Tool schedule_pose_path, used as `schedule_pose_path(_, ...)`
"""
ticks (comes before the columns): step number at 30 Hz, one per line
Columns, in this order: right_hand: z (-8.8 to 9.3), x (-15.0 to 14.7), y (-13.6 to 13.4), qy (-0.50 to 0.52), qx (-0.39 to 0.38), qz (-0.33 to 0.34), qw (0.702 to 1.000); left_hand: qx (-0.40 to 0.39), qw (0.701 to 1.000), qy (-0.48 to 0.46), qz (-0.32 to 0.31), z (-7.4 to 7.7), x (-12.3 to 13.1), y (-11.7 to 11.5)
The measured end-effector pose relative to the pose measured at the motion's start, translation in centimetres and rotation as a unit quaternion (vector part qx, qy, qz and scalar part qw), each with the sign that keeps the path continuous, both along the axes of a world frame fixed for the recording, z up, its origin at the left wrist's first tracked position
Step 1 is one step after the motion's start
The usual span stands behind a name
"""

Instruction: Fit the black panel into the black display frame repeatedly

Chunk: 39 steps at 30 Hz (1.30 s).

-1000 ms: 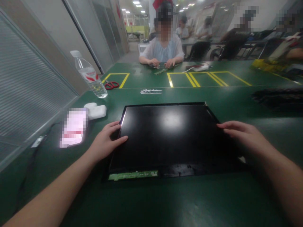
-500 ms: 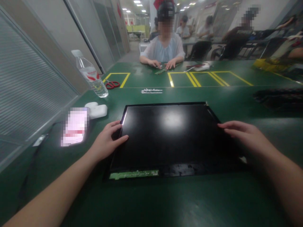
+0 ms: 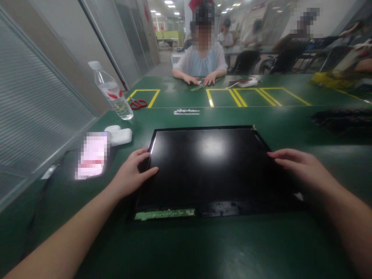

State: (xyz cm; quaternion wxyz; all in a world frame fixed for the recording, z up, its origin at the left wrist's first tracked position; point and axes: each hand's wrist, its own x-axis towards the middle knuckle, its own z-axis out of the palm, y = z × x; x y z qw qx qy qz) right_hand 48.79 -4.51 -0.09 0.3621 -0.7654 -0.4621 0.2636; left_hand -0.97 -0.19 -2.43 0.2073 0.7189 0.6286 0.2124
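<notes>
Resting both hands on a black display panel [image 3: 209,166] lying flat on a green desk [image 3: 203,248].
Left hand [image 3: 130,176] and right hand [image 3: 302,168] touch opposite edges, fingers spread open, gripping nothing.

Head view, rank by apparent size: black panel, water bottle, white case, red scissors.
1. black panel
2. water bottle
3. white case and red scissors: they look about alike. The scissors lie farther from the camera, so I won't rank them.

Glossy black glass panel [image 3: 209,166], matt green table [image 3: 203,248], clear plastic bottle [image 3: 112,93]
</notes>
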Motion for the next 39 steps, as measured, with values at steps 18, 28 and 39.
schedule_pose_path(18,0.2,-0.2,-0.2,0.012,-0.035,-0.018,0.999,0.006,1.000,0.020,-0.017,0.0,-0.2,-0.1)
schedule_pose_path(28,-0.3,0.1,-0.1,0.010,-0.019,-0.006,1.000,0.025,0.999,0.036,-0.029,-0.4,-0.5,0.1)
schedule_pose_path(39,0.0,0.0,-0.3,-0.002,-0.025,-0.002,1.000,0.030,0.998,0.041,-0.031,-0.6,-0.5,0.1)
